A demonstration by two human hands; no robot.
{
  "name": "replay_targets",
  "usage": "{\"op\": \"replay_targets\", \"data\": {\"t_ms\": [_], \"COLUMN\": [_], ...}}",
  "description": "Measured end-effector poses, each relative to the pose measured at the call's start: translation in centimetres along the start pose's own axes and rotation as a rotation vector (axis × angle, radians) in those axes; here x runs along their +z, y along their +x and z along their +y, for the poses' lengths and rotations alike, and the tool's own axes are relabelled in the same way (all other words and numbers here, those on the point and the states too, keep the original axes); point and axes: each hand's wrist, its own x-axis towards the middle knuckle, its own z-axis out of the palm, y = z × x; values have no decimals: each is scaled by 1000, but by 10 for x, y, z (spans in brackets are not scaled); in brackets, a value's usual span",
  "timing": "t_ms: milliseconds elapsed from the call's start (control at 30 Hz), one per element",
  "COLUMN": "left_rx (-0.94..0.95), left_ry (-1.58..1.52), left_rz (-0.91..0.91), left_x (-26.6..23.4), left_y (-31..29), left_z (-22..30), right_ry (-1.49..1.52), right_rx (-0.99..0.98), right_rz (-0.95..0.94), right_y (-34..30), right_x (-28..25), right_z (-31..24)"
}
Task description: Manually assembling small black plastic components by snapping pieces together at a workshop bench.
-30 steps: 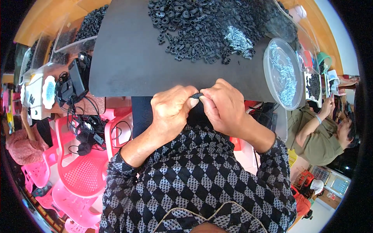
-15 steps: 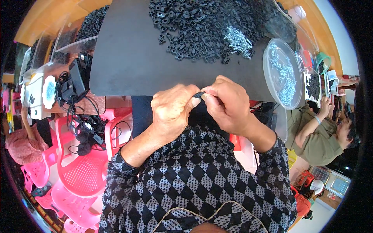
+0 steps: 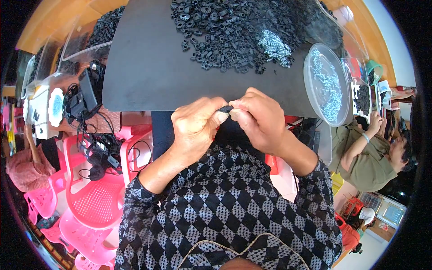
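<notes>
Between my two hands, just off the table's near edge, is a small black plastic part [image 3: 224, 109]. My left hand [image 3: 196, 123] pinches it between thumb and forefinger. From the other side my right hand [image 3: 260, 118] closes its thumb and forefinger on the part's right end; whether a smaller piece sits in those fingertips is hidden. Beyond my hands a heap of similar black plastic parts [image 3: 220, 38] covers the far side of the dark table [image 3: 139, 67]. On the heap's right lies a pile of small silvery springs [image 3: 275, 46]. A round clear lid [image 3: 308, 85] with more springs in it rests at the table's right edge.
Left of the table are a black power adapter [image 3: 90, 87] with tangled cables, a clear bin [image 3: 87, 51] of black parts, and a pink chair [image 3: 96, 198]. A co-worker [image 3: 369, 153] sits at the right, near a white tray [image 3: 361, 100] of black parts.
Both hands, still meeting at the black part, have shifted slightly left. More of the part now shows between the fingertips.
</notes>
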Motion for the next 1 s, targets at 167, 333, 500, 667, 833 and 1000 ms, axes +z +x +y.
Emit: {"op": "replay_targets", "data": {"t_ms": [167,333,500,667,833,1000], "left_rx": [138,277,401,364,322,321], "left_ry": [59,121,266,138,115,89], "left_rz": [-36,0,119,90,170,203], "left_x": [-6,-3,-5,-5,2,6], "left_y": [4,5,11,11,13,10], "left_z": [1,-6,-3,-2,2,0], "right_ry": [282,770,811,1111,1212,1284], "right_rx": [311,871,1018,868,853,934], "right_rz": [-49,-136,-174,-274,-118,31], "right_y": [-2,11,20,18,11,8], "right_x": [-7,-22,-24,-20,-9,0], "right_z": [-6,-7,-12,-6,-3,-11]}}
